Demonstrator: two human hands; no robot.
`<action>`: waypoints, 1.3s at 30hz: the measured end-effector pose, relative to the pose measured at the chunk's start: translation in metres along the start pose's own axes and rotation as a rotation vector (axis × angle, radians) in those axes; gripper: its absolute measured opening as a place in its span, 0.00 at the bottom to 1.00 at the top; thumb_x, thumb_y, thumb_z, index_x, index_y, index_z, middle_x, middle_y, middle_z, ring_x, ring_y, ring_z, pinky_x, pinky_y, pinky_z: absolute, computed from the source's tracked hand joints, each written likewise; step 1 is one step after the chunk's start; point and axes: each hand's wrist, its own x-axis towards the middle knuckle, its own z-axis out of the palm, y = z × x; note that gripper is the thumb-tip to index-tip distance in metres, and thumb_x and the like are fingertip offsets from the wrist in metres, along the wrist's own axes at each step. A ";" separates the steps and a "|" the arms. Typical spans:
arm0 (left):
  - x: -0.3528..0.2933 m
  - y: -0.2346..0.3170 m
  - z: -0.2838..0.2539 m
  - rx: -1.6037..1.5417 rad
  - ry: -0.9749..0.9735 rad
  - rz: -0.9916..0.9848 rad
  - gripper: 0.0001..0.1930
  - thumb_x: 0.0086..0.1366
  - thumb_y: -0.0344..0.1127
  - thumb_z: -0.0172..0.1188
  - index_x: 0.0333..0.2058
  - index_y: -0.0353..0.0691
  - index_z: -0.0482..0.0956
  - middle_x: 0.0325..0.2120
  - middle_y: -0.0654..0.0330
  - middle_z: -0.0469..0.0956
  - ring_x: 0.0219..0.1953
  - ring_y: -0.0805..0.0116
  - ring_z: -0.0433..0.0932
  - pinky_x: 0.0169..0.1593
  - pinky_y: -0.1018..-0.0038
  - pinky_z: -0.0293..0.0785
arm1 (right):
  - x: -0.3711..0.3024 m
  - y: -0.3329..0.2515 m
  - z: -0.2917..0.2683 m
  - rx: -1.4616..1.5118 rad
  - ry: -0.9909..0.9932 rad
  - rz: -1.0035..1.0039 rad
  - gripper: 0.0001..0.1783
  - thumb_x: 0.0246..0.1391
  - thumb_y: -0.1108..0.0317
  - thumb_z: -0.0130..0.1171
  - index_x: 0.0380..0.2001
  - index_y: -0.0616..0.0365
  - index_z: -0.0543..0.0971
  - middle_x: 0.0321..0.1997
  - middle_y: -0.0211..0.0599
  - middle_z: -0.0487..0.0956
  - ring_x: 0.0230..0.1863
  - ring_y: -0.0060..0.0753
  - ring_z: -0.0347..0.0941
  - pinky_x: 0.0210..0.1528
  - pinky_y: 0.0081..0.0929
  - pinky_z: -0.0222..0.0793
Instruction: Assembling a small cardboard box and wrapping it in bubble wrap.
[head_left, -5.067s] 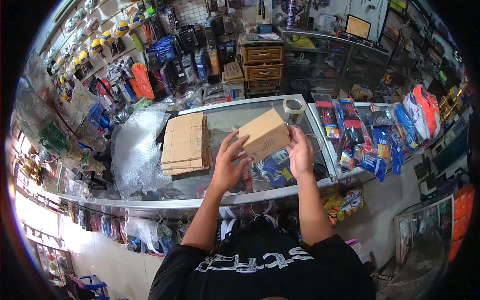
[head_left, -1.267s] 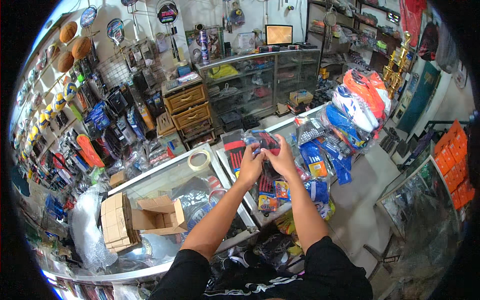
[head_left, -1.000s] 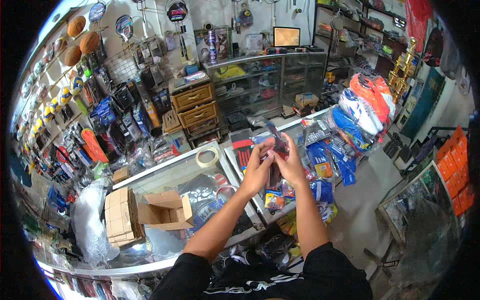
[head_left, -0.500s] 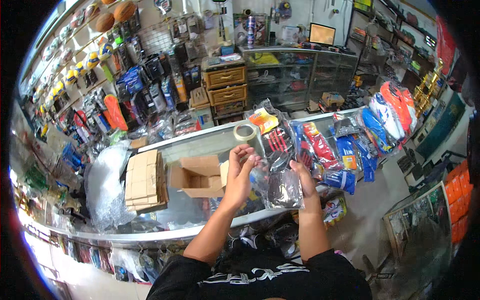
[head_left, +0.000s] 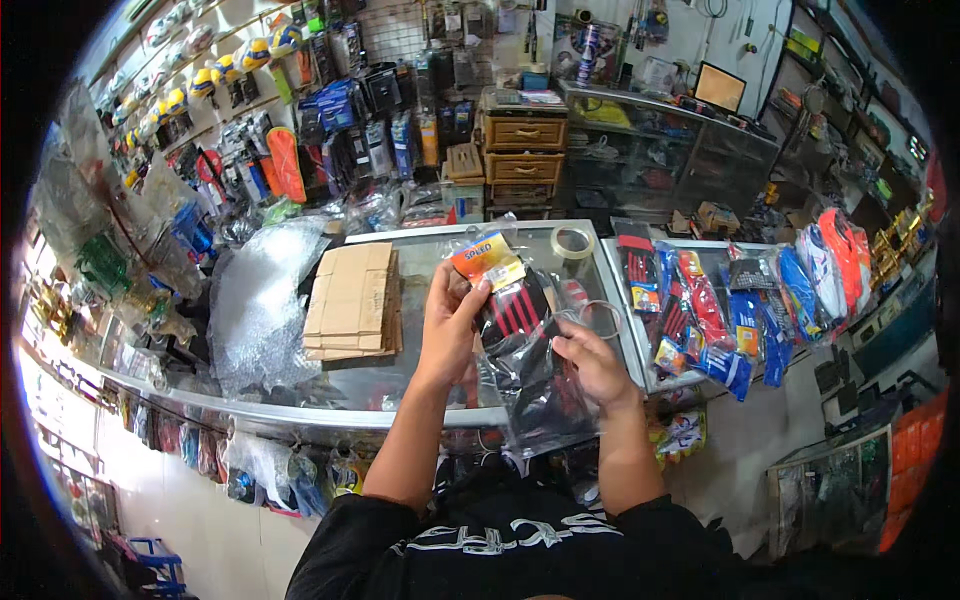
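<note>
Clear plastic packet of dark fabric with red stripes (head_left: 518,312), held above a glass-topped counter with a pale metal frame (head_left: 300,405). The packet lies between the two hands, its upper end toward the far side and its lower end overlapping the counter's front edge in this view. The left hand (head_left: 450,322) grips the upper left part, thumb laid over an orange, yellow and blue label card (head_left: 488,258). The right hand (head_left: 600,368) is at the packet's right edge, lower than the left, with bent fingers; whether it grips or only touches the plastic cannot be told. Beyond the packet, to the right, a roll of translucent tape (head_left: 573,256) rests on the glass. To the left lie a stack of flattened brown cardboard boxes (head_left: 350,300) and, farther left, a sheet of clear bubble wrap (head_left: 260,320).
</note>
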 end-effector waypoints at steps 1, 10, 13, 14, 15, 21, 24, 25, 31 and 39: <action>0.000 -0.003 -0.009 0.001 0.007 0.001 0.21 0.80 0.28 0.61 0.67 0.39 0.70 0.54 0.57 0.84 0.55 0.72 0.83 0.59 0.72 0.80 | 0.004 0.001 0.004 0.002 -0.006 0.004 0.29 0.77 0.66 0.56 0.74 0.68 0.70 0.68 0.36 0.80 0.68 0.26 0.74 0.73 0.27 0.65; -0.014 -0.002 -0.050 0.089 -0.104 0.138 0.12 0.78 0.23 0.60 0.58 0.34 0.81 0.53 0.60 0.85 0.55 0.72 0.83 0.63 0.72 0.77 | 0.038 -0.011 0.034 -0.112 0.011 -0.255 0.38 0.77 0.41 0.58 0.71 0.65 0.72 0.65 0.37 0.81 0.66 0.25 0.74 0.71 0.28 0.66; -0.019 0.007 -0.048 0.201 -0.135 0.164 0.14 0.74 0.17 0.56 0.53 0.32 0.84 0.52 0.57 0.85 0.56 0.68 0.82 0.65 0.71 0.75 | 0.044 -0.019 0.053 -0.167 0.072 -0.285 0.36 0.76 0.45 0.61 0.69 0.65 0.74 0.63 0.38 0.81 0.65 0.24 0.74 0.68 0.27 0.68; -0.018 0.008 -0.050 0.337 -0.152 0.297 0.17 0.69 0.15 0.54 0.53 0.31 0.84 0.51 0.55 0.85 0.57 0.66 0.82 0.65 0.69 0.74 | 0.047 -0.021 0.060 -0.162 0.070 -0.283 0.33 0.75 0.49 0.64 0.68 0.65 0.75 0.61 0.38 0.82 0.63 0.23 0.76 0.66 0.25 0.70; -0.018 0.011 -0.051 0.473 -0.168 0.429 0.21 0.64 0.13 0.51 0.53 0.30 0.84 0.50 0.53 0.84 0.57 0.63 0.81 0.65 0.68 0.74 | 0.049 -0.022 0.064 -0.156 0.069 -0.280 0.30 0.74 0.54 0.67 0.67 0.66 0.76 0.60 0.38 0.83 0.60 0.22 0.77 0.63 0.24 0.73; -0.026 0.012 -0.056 0.253 -0.193 0.217 0.28 0.67 0.18 0.47 0.65 0.34 0.76 0.59 0.52 0.80 0.62 0.60 0.79 0.69 0.65 0.71 | 0.055 -0.021 0.067 -0.172 0.074 -0.275 0.26 0.67 0.71 0.70 0.65 0.65 0.77 0.53 0.35 0.85 0.52 0.19 0.81 0.56 0.21 0.77; -0.034 0.009 -0.056 -0.066 -0.192 -0.059 0.27 0.78 0.28 0.45 0.74 0.36 0.66 0.66 0.54 0.75 0.67 0.61 0.76 0.72 0.63 0.69 | 0.055 -0.020 0.072 -0.131 0.125 -0.356 0.24 0.65 0.76 0.71 0.62 0.65 0.78 0.53 0.34 0.85 0.52 0.18 0.81 0.56 0.21 0.78; -0.036 0.008 -0.057 -0.145 -0.203 -0.189 0.28 0.83 0.34 0.44 0.78 0.37 0.61 0.69 0.54 0.73 0.70 0.62 0.73 0.73 0.62 0.68 | 0.056 -0.019 0.074 -0.107 0.161 -0.392 0.24 0.64 0.77 0.71 0.61 0.65 0.78 0.53 0.34 0.86 0.52 0.18 0.81 0.56 0.21 0.78; -0.041 0.001 -0.067 -0.095 -0.373 -0.190 0.35 0.87 0.57 0.40 0.78 0.36 0.61 0.72 0.55 0.72 0.73 0.62 0.70 0.77 0.60 0.64 | 0.058 -0.009 0.067 -0.266 0.270 -0.638 0.15 0.65 0.82 0.68 0.53 0.61 0.83 0.53 0.36 0.85 0.54 0.25 0.83 0.58 0.25 0.77; -0.042 0.009 -0.073 -0.058 -0.241 -0.188 0.27 0.85 0.50 0.49 0.70 0.35 0.72 0.61 0.56 0.80 0.64 0.67 0.77 0.71 0.67 0.70 | 0.039 -0.023 0.066 -0.541 0.065 -0.653 0.14 0.63 0.86 0.59 0.38 0.60 0.91 0.60 0.45 0.86 0.60 0.40 0.83 0.62 0.32 0.76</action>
